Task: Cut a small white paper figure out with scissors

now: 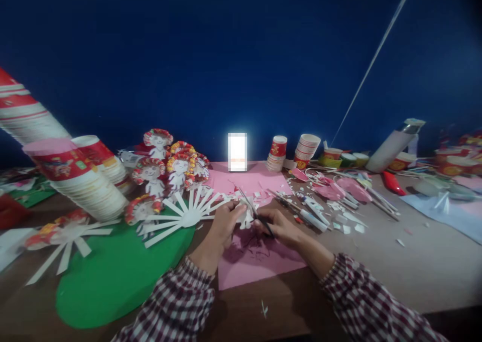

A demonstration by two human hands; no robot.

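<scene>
Near the centre of the view, my left hand [226, 222] pinches a small white paper cutout [246, 217]. My right hand [277, 226] is closed around the dark handles of scissors [259, 217], whose blades point up and left beside the cutout. Both hands are above a pink sheet [241, 271] on the brown table. Left of my left hand lies a white paper cup cut into fanned strips [190, 217], partly over a green sheet [124, 276].
Stacked paper cups [81, 181] lean at the left, near paper-doll figures [154, 174]. Two cup stacks [277, 153] and a bright, pixelated screen [237, 152] stand at the back. Markers [313, 219], paper scraps and a red object [393, 183] lie to the right.
</scene>
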